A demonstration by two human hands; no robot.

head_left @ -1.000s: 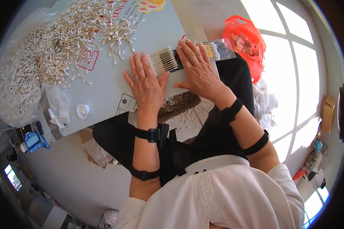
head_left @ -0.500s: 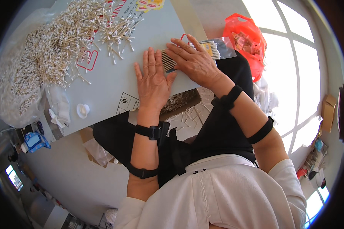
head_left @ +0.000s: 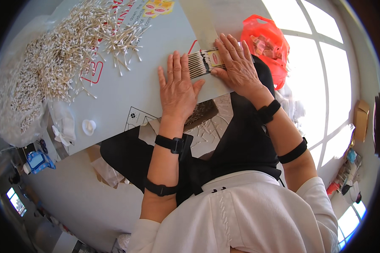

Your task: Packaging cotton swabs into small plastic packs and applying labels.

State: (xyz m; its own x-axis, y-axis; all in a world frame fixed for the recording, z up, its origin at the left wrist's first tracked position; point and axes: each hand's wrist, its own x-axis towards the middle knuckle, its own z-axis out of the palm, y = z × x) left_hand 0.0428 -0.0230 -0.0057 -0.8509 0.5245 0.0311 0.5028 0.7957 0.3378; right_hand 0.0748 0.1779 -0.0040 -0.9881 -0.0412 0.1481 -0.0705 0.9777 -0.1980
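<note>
A flat row of cotton swabs lies on the grey tabletop between my two hands, with more swab ends and a yellow label card at its right. My left hand is laid flat, fingers stretched forward, against the left ends of the row. Over the right part of the row rests my right hand, fingers extended and thumb beside the card. It hides the far end of the row and most of the clear bag around it. Neither hand grips anything.
A big heap of loose cotton swabs spreads over the table's left, partly in clear plastic. Yellow cards lie at the far edge; a white round cap sits near the front. An orange-red plastic bag stands right. Below is a box of swabs.
My right hand has slid right and outward, uncovering the yellow card and more swab tips. My left hand has shifted slightly right, staying flat against the row.
</note>
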